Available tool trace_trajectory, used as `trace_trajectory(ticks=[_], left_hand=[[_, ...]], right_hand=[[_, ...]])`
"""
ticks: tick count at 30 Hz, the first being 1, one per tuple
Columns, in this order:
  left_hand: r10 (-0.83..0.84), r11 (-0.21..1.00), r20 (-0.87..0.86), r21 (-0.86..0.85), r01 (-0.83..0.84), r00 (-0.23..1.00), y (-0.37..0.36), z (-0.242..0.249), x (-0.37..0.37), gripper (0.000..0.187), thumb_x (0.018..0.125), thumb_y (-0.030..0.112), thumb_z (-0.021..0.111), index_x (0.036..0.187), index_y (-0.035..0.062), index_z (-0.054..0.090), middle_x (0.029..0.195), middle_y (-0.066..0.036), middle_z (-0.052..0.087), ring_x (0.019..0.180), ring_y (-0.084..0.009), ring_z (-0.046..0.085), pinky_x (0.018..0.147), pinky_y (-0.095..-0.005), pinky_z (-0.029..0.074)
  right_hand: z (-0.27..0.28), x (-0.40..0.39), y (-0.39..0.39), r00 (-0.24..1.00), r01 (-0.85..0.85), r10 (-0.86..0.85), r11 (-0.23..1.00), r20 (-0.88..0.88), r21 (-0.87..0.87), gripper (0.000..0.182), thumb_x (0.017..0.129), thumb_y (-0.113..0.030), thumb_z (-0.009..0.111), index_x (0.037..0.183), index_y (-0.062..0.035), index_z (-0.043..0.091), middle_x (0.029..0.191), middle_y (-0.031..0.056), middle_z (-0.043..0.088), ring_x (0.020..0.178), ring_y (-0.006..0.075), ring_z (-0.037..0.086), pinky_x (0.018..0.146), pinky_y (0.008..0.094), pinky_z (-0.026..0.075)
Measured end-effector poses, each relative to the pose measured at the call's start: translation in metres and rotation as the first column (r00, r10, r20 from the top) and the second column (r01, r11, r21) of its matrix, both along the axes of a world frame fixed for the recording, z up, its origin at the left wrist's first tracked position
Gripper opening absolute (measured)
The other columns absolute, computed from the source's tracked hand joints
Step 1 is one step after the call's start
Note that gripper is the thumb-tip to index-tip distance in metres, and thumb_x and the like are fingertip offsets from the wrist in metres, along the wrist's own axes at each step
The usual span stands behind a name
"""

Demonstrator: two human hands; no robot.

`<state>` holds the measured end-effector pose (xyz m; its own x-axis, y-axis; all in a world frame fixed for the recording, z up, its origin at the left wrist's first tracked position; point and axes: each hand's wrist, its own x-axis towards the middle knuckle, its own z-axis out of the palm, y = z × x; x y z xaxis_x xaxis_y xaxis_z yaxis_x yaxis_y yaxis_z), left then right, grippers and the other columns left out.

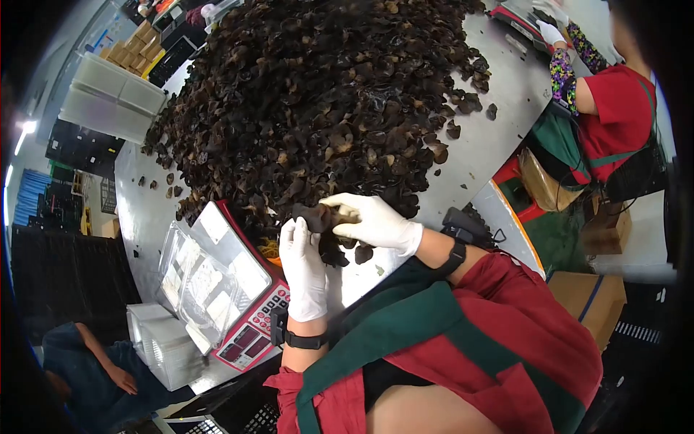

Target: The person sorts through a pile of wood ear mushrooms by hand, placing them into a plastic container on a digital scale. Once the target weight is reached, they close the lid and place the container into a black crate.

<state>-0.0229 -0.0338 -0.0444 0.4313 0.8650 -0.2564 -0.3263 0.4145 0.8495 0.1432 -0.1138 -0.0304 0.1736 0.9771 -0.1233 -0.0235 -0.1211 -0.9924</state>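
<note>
Both my hands wear white gloves and meet at the near edge of a large pile of dark, curled pieces that look like dried fungus point(311, 94). My left hand point(302, 267) is closed, its fingertips pinching a dark piece point(312, 217). From the right, my right hand point(376, 223) grips the other side of dark pieces between thumb and fingers. Just left of my left hand is a red scale point(254, 329), with an open clear plastic container point(206, 278) on its plate. A few loose pieces lie below my right hand.
A metal table point(506, 94) carries the pile. Clear containers stand stacked at the back left point(112, 98) and near left point(165, 347). One co-worker point(614, 108) is at a second scale point(524, 29), upper right; another person point(101, 376) is lower left. Cardboard boxes point(589, 296) stand right.
</note>
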Motion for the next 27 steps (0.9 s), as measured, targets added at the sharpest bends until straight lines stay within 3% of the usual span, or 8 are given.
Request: trace_trajectory(ticks=[2,7,13,15,18,22,23,27], left_hand=[[0.002,1.0,0.023,-0.004,-0.002,1.0,0.003,0.004,-0.002,0.018,0.098,0.024,0.066,0.114,0.017,0.062,0.116,0.004,0.065,0.108,-0.0108,0.058,0.091,-0.0329,0.041],[0.012,1.0,0.014,0.028,-0.012,1.0,0.001,0.009,-0.001,0.014,0.1,0.023,0.062,0.111,0.0134,0.062,0.11,-0.002,0.068,0.098,-0.0135,0.064,0.081,-0.0302,0.047],[0.01,0.999,-0.08,0.049,-0.006,0.997,-0.007,0.011,0.01,0.01,0.101,0.02,0.061,0.109,0.0134,0.063,0.103,0.003,0.066,0.087,-0.0061,0.058,0.069,-0.0228,0.042],[-0.036,0.992,-0.033,0.123,0.04,0.999,-0.004,0.002,0.008,0.013,0.1,0.014,0.062,0.112,0.0095,0.062,0.103,0.0,0.068,0.09,-0.0089,0.063,0.077,-0.0264,0.049],[-0.069,0.981,0.009,0.18,0.066,0.998,0.001,-0.002,0.009,0.018,0.097,0.003,0.062,0.116,0.0044,0.061,0.105,-0.004,0.069,0.091,-0.0115,0.066,0.086,-0.0287,0.053],[0.022,0.962,-0.119,0.272,0.012,0.993,0.008,-0.007,0.008,0.018,0.095,-0.002,0.063,0.112,0.0036,0.062,0.1,-0.004,0.07,0.086,-0.0089,0.065,0.076,-0.0211,0.051],[0.021,0.957,-0.184,0.287,0.033,0.983,0.009,-0.002,0.008,0.018,0.094,-0.003,0.064,0.111,0.0031,0.062,0.099,-0.004,0.069,0.085,-0.0084,0.064,0.078,-0.0214,0.051],[0.072,0.929,-0.303,0.366,0.046,0.95,0.011,0.0,0.012,0.019,0.094,-0.002,0.064,0.112,0.0029,0.062,0.096,-0.002,0.066,0.082,-0.0057,0.06,0.078,-0.0192,0.049]], right_hand=[[-0.006,0.01,-0.011,0.998,0.054,-0.059,0.992,0.035,0.115,0.034,0.088,-0.004,0.07,0.121,-0.0016,0.065,0.101,0.0068,0.072,0.088,0.0081,0.065,0.08,0.0258,0.055],[0.016,0.07,-0.078,0.986,0.154,-0.161,0.98,-0.048,-0.129,0.027,0.09,-0.004,0.069,0.116,0.0013,0.067,0.097,0.0047,0.071,0.084,0.0085,0.064,0.075,0.0244,0.053],[0.039,0.138,-0.181,0.879,0.339,-0.159,0.87,0.449,-0.357,0.025,0.089,-0.015,0.071,0.11,-0.0011,0.069,0.095,0.008,0.07,0.08,0.0128,0.065,0.073,0.0284,0.052],[0.033,0.148,-0.195,0.454,0.409,-0.076,0.903,0.888,-0.132,0.029,0.085,-0.02,0.074,0.11,-0.006,0.07,0.098,0.01,0.069,0.084,0.0214,0.067,0.076,0.0333,0.053],[0.024,0.15,-0.17,0.53,0.491,-0.244,0.869,0.812,-0.058,0.029,0.084,-0.024,0.074,0.109,-0.0089,0.07,0.102,0.0101,0.067,0.091,0.029,0.066,0.081,0.0369,0.053],[0.006,0.143,-0.081,0.471,0.226,-0.435,0.901,0.768,0.371,0.022,0.084,-0.016,0.07,0.105,-0.0085,0.071,0.099,0.0106,0.068,0.096,0.0305,0.065,0.086,0.0391,0.053],[0.004,0.141,-0.055,0.562,0.134,-0.375,0.921,0.737,0.366,0.026,0.084,-0.012,0.07,0.11,-0.0089,0.07,0.104,0.0092,0.069,0.103,0.029,0.064,0.09,0.0366,0.052],[-0.02,0.126,0.022,0.364,-0.132,-0.227,0.947,0.903,0.291,0.024,0.082,-0.007,0.065,0.104,-0.015,0.071,0.1,0.0034,0.068,0.095,0.0248,0.064,0.081,0.0378,0.054]])
